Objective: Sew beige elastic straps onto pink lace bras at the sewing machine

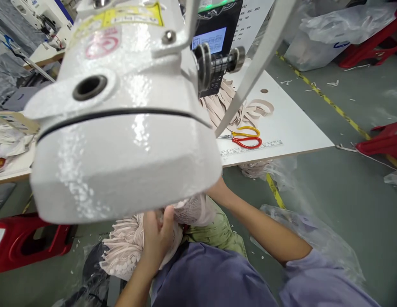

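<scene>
The big white head of a sewing machine (121,119) fills the middle of the view and hides the needle area. Below its front edge my left hand (157,238) is closed on pale pink lace fabric (124,247) that bunches over my lap. My right forearm (256,226) reaches up under the machine head; its hand and fingers are hidden behind the machine. A white elastic strip (249,76) runs diagonally down from the top right to the table.
The white table (294,128) carries red and yellow scissors (246,137), a ruler strip at its edge and a heap of beige bands (224,106). A control screen (208,40) sits behind. Red stools (22,238), plastic bags (339,25) and yellow floor tape (339,111) surround.
</scene>
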`<move>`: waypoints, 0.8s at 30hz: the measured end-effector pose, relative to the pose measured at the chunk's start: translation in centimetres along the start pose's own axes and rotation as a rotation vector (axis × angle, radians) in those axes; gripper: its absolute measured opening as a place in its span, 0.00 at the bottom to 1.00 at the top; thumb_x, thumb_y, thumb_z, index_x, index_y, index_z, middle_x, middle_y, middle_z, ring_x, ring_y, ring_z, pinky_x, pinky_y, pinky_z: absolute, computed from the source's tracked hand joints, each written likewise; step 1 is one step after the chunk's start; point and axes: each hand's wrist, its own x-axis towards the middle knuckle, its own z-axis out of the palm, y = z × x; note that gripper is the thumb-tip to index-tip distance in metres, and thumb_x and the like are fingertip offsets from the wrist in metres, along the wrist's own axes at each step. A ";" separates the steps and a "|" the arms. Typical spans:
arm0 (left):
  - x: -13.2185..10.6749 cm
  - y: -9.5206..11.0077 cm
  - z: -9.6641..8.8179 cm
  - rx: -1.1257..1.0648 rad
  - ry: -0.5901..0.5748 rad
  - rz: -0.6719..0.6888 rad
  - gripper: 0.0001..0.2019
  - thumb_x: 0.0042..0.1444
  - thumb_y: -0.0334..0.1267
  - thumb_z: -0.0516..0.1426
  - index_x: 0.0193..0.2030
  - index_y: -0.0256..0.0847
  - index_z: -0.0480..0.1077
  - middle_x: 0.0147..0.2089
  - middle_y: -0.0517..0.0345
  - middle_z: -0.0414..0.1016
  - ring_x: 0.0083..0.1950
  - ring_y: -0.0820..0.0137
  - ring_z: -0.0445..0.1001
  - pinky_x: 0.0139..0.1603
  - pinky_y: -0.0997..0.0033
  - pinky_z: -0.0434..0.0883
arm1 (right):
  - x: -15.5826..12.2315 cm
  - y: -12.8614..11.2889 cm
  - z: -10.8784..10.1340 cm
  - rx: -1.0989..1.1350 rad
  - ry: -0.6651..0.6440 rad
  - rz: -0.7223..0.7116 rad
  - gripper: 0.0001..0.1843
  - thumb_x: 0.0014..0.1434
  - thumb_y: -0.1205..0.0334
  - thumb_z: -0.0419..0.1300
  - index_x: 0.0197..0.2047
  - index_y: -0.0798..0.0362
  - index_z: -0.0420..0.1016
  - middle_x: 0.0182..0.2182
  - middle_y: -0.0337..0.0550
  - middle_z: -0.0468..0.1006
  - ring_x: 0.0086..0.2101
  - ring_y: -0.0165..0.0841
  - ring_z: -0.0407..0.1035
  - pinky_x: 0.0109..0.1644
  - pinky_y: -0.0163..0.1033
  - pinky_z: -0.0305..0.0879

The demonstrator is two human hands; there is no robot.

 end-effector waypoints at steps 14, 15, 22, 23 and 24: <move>1.4 0.9 -0.3 -0.262 0.038 -0.179 0.20 0.65 0.56 0.54 0.48 0.40 0.73 0.37 0.53 0.75 0.44 0.61 0.75 0.46 0.65 0.71 | -3.7 0.2 -0.9 0.178 -0.032 0.023 0.09 0.68 0.54 0.57 0.42 0.50 0.74 0.43 0.45 0.73 0.33 0.33 0.68 0.36 0.39 0.67; 1.4 1.0 -0.3 -0.281 0.049 -0.187 0.20 0.65 0.55 0.54 0.48 0.40 0.73 0.35 0.54 0.75 0.42 0.63 0.75 0.45 0.66 0.72 | -3.9 0.2 -0.9 0.181 -0.044 0.027 0.11 0.68 0.52 0.57 0.42 0.50 0.74 0.43 0.46 0.73 0.33 0.33 0.68 0.37 0.39 0.68; 1.3 1.4 -0.5 -0.342 0.114 -0.190 0.17 0.65 0.53 0.55 0.44 0.39 0.73 0.40 0.52 0.77 0.43 0.64 0.76 0.43 0.70 0.72 | -4.8 1.1 -1.4 0.086 -0.151 -0.001 0.26 0.63 0.35 0.57 0.49 0.50 0.72 0.45 0.50 0.72 0.44 0.41 0.69 0.48 0.44 0.67; 1.4 1.5 -0.6 -0.355 0.114 -0.191 0.17 0.65 0.53 0.55 0.45 0.40 0.72 0.41 0.52 0.77 0.44 0.64 0.76 0.44 0.70 0.72 | -5.0 1.4 -1.6 0.060 -0.186 -0.009 0.28 0.63 0.34 0.57 0.50 0.50 0.71 0.45 0.50 0.73 0.44 0.41 0.69 0.48 0.44 0.67; 1.4 1.6 -0.6 -0.367 0.114 -0.193 0.17 0.66 0.52 0.55 0.45 0.40 0.72 0.43 0.51 0.78 0.45 0.64 0.77 0.44 0.70 0.72 | -5.1 1.8 -1.8 0.025 -0.221 -0.022 0.29 0.62 0.33 0.57 0.51 0.50 0.71 0.45 0.49 0.74 0.45 0.42 0.70 0.48 0.44 0.67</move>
